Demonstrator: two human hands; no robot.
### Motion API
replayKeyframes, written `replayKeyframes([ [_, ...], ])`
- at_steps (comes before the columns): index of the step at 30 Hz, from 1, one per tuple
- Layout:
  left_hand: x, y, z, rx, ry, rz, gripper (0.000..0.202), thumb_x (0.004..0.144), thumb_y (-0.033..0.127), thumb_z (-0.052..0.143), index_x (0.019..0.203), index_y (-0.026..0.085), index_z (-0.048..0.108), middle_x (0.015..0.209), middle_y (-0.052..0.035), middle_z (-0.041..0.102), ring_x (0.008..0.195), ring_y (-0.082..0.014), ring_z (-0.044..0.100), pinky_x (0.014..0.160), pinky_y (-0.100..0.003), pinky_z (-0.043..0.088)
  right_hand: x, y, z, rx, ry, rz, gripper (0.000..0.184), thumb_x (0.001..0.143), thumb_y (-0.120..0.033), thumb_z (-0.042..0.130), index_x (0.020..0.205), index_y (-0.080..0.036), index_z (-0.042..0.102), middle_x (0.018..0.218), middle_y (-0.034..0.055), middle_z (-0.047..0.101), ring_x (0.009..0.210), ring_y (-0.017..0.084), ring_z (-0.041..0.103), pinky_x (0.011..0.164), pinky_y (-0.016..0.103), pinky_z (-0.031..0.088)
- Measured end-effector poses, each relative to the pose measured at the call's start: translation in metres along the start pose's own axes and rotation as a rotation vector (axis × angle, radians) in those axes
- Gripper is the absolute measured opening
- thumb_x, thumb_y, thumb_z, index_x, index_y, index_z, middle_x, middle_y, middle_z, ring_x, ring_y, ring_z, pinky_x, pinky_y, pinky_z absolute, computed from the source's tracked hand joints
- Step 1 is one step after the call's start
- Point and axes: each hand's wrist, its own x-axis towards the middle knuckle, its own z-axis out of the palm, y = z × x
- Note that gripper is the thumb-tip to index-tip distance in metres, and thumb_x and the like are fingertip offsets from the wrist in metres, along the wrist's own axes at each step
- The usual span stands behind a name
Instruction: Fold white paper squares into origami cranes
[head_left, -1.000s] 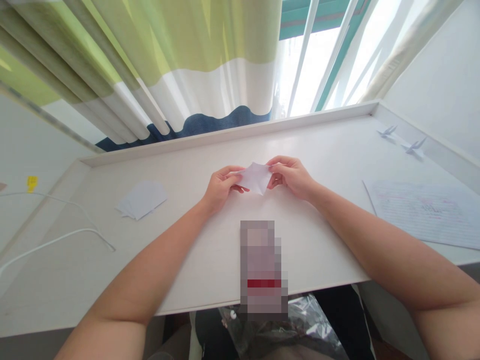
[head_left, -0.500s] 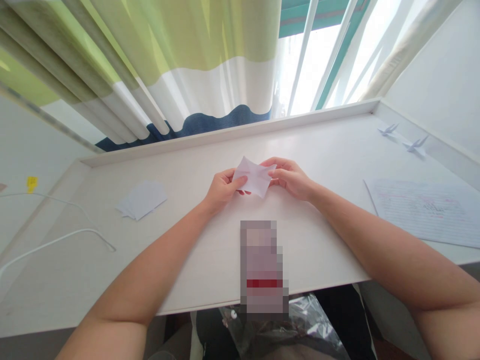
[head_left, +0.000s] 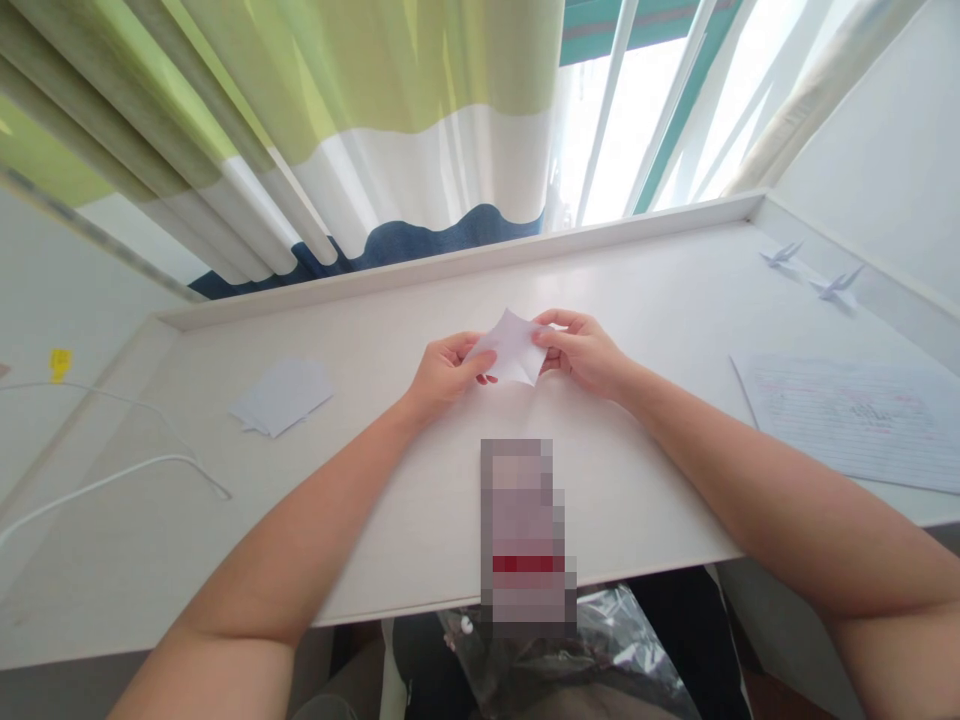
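A small white sheet of paper (head_left: 513,348), creased and slightly bent, is held above the middle of the desk (head_left: 420,500). My left hand (head_left: 454,368) pinches its left side, thumb on top and fingers underneath. On the right side, my right hand (head_left: 574,350) grips the paper's edge between thumb and fingers. To the left lies a loose stack of white paper squares (head_left: 283,398). Two folded paper cranes (head_left: 784,257) sit at the far right of the desk, along its side edge.
Lined, written sheets (head_left: 847,415) lie at the right. A white cable (head_left: 161,460) runs in from the left, near a yellow tag (head_left: 60,364). Raised rims border the desk, with a curtain (head_left: 420,130) behind. A clear plastic bag (head_left: 600,650) is below the front edge.
The paper has turned a little between my hands, its top corner shifting right. My right thumb has moved slightly on its edge. The view has shifted slightly.
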Motion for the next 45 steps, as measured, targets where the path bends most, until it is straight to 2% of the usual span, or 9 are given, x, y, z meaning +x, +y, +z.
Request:
replayKeyframes([
  [5, 0.0, 0.004, -0.003, -0.102, 0.016, -0.021, 0.022, 0.075, 0.026, 0.075, 0.093, 0.017, 0.084, 0.087, -0.0055, 0.08, 0.076, -0.0187, 0.077, 0.07, -0.031, 0.06, 0.001, -0.002, -0.001, 0.053, -0.004, 0.009, 0.009, 0.076, -0.028, 0.074, 0.079, -0.019, 0.072, 0.069, 0.0049, 0.073, 0.062, 0.02, 0.074, 0.061, 0.036, 0.065],
  [8, 0.001, 0.004, -0.002, -0.146, 0.032, -0.019, 0.02, 0.076, 0.032, 0.074, 0.085, 0.015, 0.08, 0.087, -0.0065, 0.078, 0.077, -0.0184, 0.076, 0.07, -0.031, 0.061, 0.0, -0.001, 0.001, 0.023, -0.017, -0.021, 0.021, 0.08, -0.038, 0.078, 0.078, -0.019, 0.069, 0.068, 0.0043, 0.071, 0.061, 0.021, 0.075, 0.063, 0.037, 0.065],
  [11, 0.002, 0.001, 0.001, -0.096, 0.108, -0.009, 0.027, 0.077, 0.039, 0.084, 0.08, 0.017, 0.068, 0.078, -0.0012, 0.072, 0.071, -0.0147, 0.072, 0.068, -0.029, 0.061, -0.001, 0.004, 0.004, -0.091, 0.023, -0.106, 0.036, 0.075, -0.042, 0.092, 0.085, -0.02, 0.065, 0.071, 0.001, 0.07, 0.062, 0.018, 0.073, 0.063, 0.035, 0.065],
  [15, 0.003, -0.001, 0.003, -0.032, 0.147, 0.003, 0.04, 0.071, 0.038, 0.094, 0.093, 0.019, 0.066, 0.08, 0.0016, 0.072, 0.066, -0.0119, 0.067, 0.066, -0.027, 0.059, -0.002, 0.006, 0.006, -0.184, 0.052, -0.163, 0.05, 0.068, -0.039, 0.097, 0.107, -0.021, 0.072, 0.083, 0.0008, 0.073, 0.07, 0.019, 0.072, 0.064, 0.034, 0.063],
  [20, 0.0, 0.0, 0.002, 0.04, 0.053, -0.016, 0.036, 0.073, 0.042, 0.093, 0.094, 0.017, 0.077, 0.087, -0.0042, 0.078, 0.069, -0.0131, 0.067, 0.067, -0.027, 0.054, -0.004, 0.001, 0.003, -0.297, 0.034, -0.12, 0.029, 0.072, -0.041, 0.093, 0.081, -0.02, 0.075, 0.078, 0.0026, 0.076, 0.067, 0.016, 0.067, 0.06, 0.03, 0.053],
  [26, -0.003, 0.004, 0.005, 0.208, 0.018, -0.042, 0.035, 0.079, 0.048, 0.088, 0.098, 0.018, 0.084, 0.1, -0.0081, 0.083, 0.076, -0.0165, 0.069, 0.068, -0.028, 0.05, -0.006, 0.0, 0.005, -0.346, -0.064, -0.085, 0.031, 0.072, -0.043, 0.092, 0.088, -0.019, 0.081, 0.083, 0.0058, 0.082, 0.073, 0.018, 0.071, 0.065, 0.031, 0.051],
  [30, -0.001, 0.005, 0.006, 0.229, -0.015, -0.04, 0.031, 0.082, 0.049, 0.085, 0.087, 0.018, 0.085, 0.09, -0.0069, 0.082, 0.083, -0.0193, 0.07, 0.078, -0.031, 0.051, -0.006, 0.004, 0.007, -0.376, -0.053, -0.127, 0.03, 0.072, -0.043, 0.092, 0.087, -0.019, 0.08, 0.077, 0.0043, 0.08, 0.07, 0.018, 0.07, 0.062, 0.03, 0.05],
  [40, -0.003, 0.005, 0.009, 0.082, 0.099, -0.091, 0.034, 0.077, 0.051, 0.09, 0.079, 0.018, 0.083, 0.08, -0.0041, 0.077, 0.073, -0.0165, 0.065, 0.071, -0.029, 0.05, -0.008, -0.002, 0.007, -0.364, 0.021, -0.166, 0.024, 0.077, -0.042, 0.087, 0.084, -0.021, 0.08, 0.084, 0.0039, 0.079, 0.074, 0.018, 0.071, 0.066, 0.032, 0.057],
  [45, -0.002, 0.004, 0.01, 0.009, 0.192, -0.1, 0.04, 0.076, 0.056, 0.09, 0.084, 0.017, 0.082, 0.081, -0.003, 0.076, 0.073, -0.0158, 0.064, 0.07, -0.028, 0.054, -0.008, -0.007, 0.007, -0.236, -0.012, -0.195, 0.023, 0.075, -0.029, 0.077, 0.097, -0.023, 0.083, 0.084, 0.001, 0.078, 0.075, 0.018, 0.071, 0.072, 0.036, 0.064],
])
